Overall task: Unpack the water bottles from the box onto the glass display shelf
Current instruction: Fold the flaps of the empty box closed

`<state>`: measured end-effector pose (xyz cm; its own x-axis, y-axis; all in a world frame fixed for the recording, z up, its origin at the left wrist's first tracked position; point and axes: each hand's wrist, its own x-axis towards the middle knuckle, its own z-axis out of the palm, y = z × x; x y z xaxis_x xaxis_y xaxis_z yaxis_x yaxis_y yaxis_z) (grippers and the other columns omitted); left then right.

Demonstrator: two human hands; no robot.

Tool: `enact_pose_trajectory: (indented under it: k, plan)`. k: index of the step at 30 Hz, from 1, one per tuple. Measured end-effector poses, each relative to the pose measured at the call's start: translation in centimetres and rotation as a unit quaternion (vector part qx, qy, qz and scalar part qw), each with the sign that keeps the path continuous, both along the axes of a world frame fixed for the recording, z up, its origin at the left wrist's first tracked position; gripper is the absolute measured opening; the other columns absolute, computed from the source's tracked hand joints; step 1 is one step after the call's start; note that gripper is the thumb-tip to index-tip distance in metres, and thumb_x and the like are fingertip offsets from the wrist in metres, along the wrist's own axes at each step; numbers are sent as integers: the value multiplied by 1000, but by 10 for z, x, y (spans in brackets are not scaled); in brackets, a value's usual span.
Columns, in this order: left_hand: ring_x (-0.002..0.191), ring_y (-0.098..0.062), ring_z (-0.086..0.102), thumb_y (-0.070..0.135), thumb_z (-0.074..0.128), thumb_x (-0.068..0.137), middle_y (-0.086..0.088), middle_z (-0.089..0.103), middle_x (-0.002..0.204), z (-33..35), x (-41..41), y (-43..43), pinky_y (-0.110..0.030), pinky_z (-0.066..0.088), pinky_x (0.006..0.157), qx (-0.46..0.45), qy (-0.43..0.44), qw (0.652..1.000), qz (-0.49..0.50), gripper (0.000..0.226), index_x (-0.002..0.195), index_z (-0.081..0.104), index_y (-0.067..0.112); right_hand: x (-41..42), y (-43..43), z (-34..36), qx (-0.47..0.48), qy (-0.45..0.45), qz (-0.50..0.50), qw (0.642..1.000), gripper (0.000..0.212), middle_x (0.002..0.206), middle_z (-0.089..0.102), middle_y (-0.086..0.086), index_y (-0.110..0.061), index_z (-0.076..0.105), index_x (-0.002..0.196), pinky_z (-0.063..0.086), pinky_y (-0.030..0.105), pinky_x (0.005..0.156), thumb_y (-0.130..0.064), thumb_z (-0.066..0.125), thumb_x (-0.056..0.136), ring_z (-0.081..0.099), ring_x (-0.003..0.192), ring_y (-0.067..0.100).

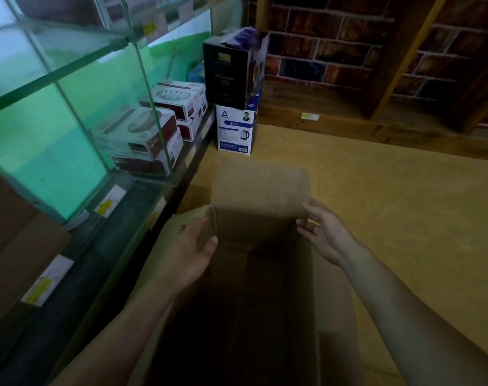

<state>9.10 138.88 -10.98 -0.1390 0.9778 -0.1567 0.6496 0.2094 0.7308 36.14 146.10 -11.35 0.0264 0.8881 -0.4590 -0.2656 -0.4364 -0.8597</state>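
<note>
**Opening the carton before unpacking.** The cardboard box sits at 6 o'clock in the head view, on the floor just beside the glass display shelf at 9 o'clock. The left hand grips the box's left side flap near its far corner, thumb on the inner face and the other fingers hidden behind the card. The right hand has its fingers loosely spread, tips touching the right edge of the far flap, which stands toward 12 o'clock. Advised: fold both flaps fully outward, so the mouth is wide enough for a straight lift. The box is plain brown corrugated card, tall, with a dark interior; no water bottles can be made out inside. A kettle box stands beyond at 12 o'clock
</note>
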Motion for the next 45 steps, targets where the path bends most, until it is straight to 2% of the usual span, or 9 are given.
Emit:
enact_pose_trajectory:
  k: [3,9,13,21,32,37,39,41,45]
  plan:
    - [112,-26,62,26,59,100,-6,56,130,2,-7,-5,-27,44,87,-1,16,1000,20,44,142,49,20,8,-2,-6,10,-34,12,999,39,132,59,9,-25,59,134,52,42,102,-6,54,101,57,112,29]
    - [103,-22,62,31,57,101,-11,55,130,-3,-23,-14,-28,44,83,-32,19,999,3,47,145,45,21,15,-17,2,17,-135,93,986,38,132,62,7,-9,78,97,52,30,78,7,44,98,60,113,26]
    - [111,-21,59,38,53,102,-8,55,133,-4,-29,-19,-30,45,91,-37,23,999,-4,46,145,47,23,10,-23,0,61,-246,126,959,22,132,62,-5,-16,82,95,45,31,88,-6,62,95,56,121,18]
    - [115,-25,58,41,56,100,-8,57,131,-4,-30,-22,-36,48,95,-74,50,996,-30,49,143,47,20,-2,-31,-19,132,-594,274,745,41,143,43,-13,-41,60,115,42,35,108,-20,72,81,45,130,16]
    - [146,-39,34,52,53,99,-16,6,167,-8,-53,-77,-39,36,115,-250,113,956,-106,84,161,-2,36,-12,-56,-7,109,-637,282,709,60,156,35,4,-27,47,147,33,43,116,-33,69,92,29,139,30]
    - [124,-38,56,46,60,96,-24,11,162,-17,-52,-91,-40,49,103,-260,171,942,-129,100,154,-22,44,-7,-80,-9,68,-630,321,704,83,167,7,11,-30,18,163,18,38,122,-35,68,97,10,151,31]
    - [102,-32,65,41,59,97,-27,35,149,-21,-52,-90,-37,54,89,-245,195,939,-139,101,152,-25,45,-1,-84,-15,36,-636,340,691,88,164,11,17,-41,8,162,31,43,116,-35,66,97,23,147,41]
    - [84,-24,68,33,56,98,-17,61,122,-26,-51,-88,-34,56,75,-227,195,943,-143,102,151,-29,44,4,-84,-20,13,-631,364,685,93,160,16,20,-48,-1,160,52,35,86,-27,64,97,52,121,39]
    - [64,-14,68,17,55,96,-2,65,91,-25,-43,-84,-23,52,52,-234,128,957,-117,106,150,-32,44,5,-79,-26,10,-608,368,703,93,156,26,18,-44,-2,162,37,19,52,-10,58,99,55,77,15]
